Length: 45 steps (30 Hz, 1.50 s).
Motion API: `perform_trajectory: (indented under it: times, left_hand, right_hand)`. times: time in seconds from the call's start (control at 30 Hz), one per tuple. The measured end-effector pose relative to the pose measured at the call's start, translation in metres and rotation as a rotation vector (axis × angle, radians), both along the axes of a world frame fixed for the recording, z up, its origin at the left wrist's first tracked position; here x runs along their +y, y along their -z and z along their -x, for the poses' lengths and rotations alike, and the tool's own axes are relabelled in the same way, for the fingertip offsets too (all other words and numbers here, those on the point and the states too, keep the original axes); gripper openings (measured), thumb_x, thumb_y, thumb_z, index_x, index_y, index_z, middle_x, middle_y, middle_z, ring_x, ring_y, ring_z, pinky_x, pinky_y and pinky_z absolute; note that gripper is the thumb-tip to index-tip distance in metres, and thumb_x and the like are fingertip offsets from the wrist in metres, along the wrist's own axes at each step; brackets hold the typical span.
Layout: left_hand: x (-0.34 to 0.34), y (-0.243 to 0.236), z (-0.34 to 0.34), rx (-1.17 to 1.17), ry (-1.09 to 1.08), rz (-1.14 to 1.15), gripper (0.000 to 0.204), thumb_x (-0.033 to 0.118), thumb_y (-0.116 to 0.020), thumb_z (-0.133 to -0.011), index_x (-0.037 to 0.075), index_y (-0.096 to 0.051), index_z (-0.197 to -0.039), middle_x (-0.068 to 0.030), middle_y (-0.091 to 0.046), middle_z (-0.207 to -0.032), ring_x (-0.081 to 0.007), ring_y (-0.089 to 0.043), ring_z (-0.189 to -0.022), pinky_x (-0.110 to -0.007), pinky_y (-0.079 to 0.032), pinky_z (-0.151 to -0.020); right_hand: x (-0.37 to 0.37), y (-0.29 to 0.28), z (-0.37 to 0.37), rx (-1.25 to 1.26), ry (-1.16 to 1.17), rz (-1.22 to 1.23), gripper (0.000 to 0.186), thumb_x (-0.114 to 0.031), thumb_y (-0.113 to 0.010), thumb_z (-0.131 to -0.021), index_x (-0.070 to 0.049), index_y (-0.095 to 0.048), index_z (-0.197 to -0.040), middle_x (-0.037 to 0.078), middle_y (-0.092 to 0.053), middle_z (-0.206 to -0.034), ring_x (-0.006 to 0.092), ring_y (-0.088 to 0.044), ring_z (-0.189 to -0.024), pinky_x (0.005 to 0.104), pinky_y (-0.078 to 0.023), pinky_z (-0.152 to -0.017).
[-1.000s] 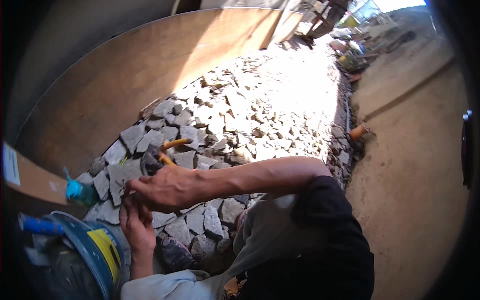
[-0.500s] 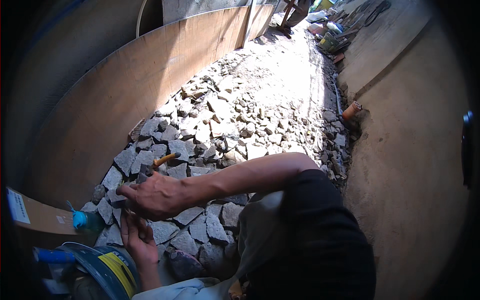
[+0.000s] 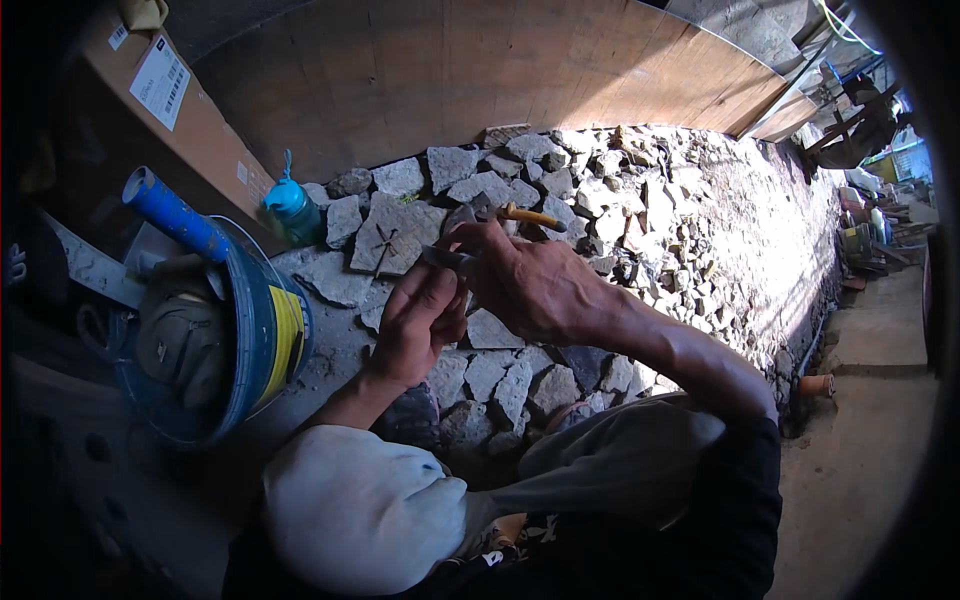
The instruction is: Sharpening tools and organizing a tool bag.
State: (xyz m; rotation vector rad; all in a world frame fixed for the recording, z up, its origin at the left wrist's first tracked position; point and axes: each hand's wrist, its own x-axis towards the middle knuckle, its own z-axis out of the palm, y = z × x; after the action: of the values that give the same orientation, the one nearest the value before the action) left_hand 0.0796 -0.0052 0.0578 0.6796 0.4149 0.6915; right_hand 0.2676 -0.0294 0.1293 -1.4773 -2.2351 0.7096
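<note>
Close together over the broken stones, my two hands work at a small flat grey piece [image 3: 449, 260]. My left hand [image 3: 418, 322] is closed, thumb and fingertips pinched at its lower edge; what lies inside the fingers is hidden. My right hand [image 3: 530, 283] comes over from the right, fingers curled. A tool with a yellow, dark-tipped handle [image 3: 533, 217] and a grey metal head [image 3: 476, 211] shows just beyond its knuckles, seemingly in its grip. Thin dark crossed strips [image 3: 386, 248] lie on a flat stone [image 3: 400, 228] left of the hands.
A blue bucket [image 3: 235, 345] holding a blue tube [image 3: 175, 212] and a grey-green pouch [image 3: 180, 340] stands left. Behind it are a teal bottle [image 3: 291, 212] and cardboard box [image 3: 150, 95]. A plywood board [image 3: 450, 75] borders the rubble [image 3: 660, 210]; an orange pipe [image 3: 817, 386] protrudes at right.
My view has swung left and down, so the hands, bucket and bottle sit further right in the picture. Both hands stay close together at the grey piece.
</note>
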Motion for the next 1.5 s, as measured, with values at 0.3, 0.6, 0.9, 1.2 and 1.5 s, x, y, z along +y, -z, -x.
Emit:
perform_trajectory:
  times: [0.3,0.6,0.9,1.2,1.5]
  left_hand:
    - [-0.001,0.0,-0.001,-0.004,-0.023,-0.05,0.051,0.035,-0.047,-0.102,0.011,-0.037,-0.146,0.0065,-0.039,-0.071,-0.0031,-0.031,-0.057,-0.02,-0.028,-0.049]
    - [0.0,0.008,-0.002,0.028,-0.057,-0.06,0.04,0.031,-0.044,-0.104,0.012,-0.045,-0.139,0.0067,-0.036,-0.068,-0.0036,-0.029,-0.056,-0.02,-0.027,-0.05]
    - [0.0,0.011,-0.002,0.027,-0.075,-0.063,0.037,0.029,-0.045,-0.104,0.011,-0.049,-0.136,0.0063,-0.035,-0.066,-0.0036,-0.027,-0.054,-0.021,-0.025,-0.048]
    - [-0.001,0.008,-0.003,0.038,-0.091,-0.048,0.035,0.029,-0.045,-0.104,0.013,-0.051,-0.134,0.0067,-0.034,-0.065,-0.0031,-0.027,-0.053,-0.021,-0.024,-0.048]
    - [-0.001,0.012,-0.007,0.101,-0.16,-0.041,0.018,0.028,-0.048,-0.103,0.013,-0.056,-0.099,0.0066,-0.038,-0.065,-0.003,-0.028,-0.053,-0.021,-0.025,-0.047]
  right_hand:
    - [0.001,-0.008,0.001,-0.057,0.0,0.176,0.05,-0.022,-0.056,-0.093,-0.005,-0.03,-0.132,0.022,-0.065,-0.086,0.031,-0.061,-0.054,0.0406,-0.045,-0.043]
    - [0.005,0.001,0.003,-0.151,-0.047,-0.028,0.043,-0.022,-0.054,-0.094,-0.004,-0.033,-0.126,0.024,-0.064,-0.089,0.0298,-0.06,-0.051,0.039,-0.044,-0.04]
    - [0.002,0.0,0.003,-0.132,-0.008,0.102,0.038,-0.024,-0.054,-0.095,-0.003,-0.038,-0.122,0.022,-0.064,-0.091,0.0284,-0.058,-0.05,0.0387,-0.043,-0.04]
    - [0.003,-0.002,0.003,-0.122,0.016,0.171,0.042,-0.024,-0.055,-0.094,-0.003,-0.037,-0.126,0.022,-0.064,-0.093,0.0286,-0.058,-0.051,0.0391,-0.043,-0.04]
    - [0.004,0.004,0.006,-0.172,-0.019,0.024,0.043,-0.025,-0.057,-0.093,-0.003,-0.038,-0.125,0.021,-0.064,-0.092,0.0332,-0.064,-0.06,0.0417,-0.05,-0.046]
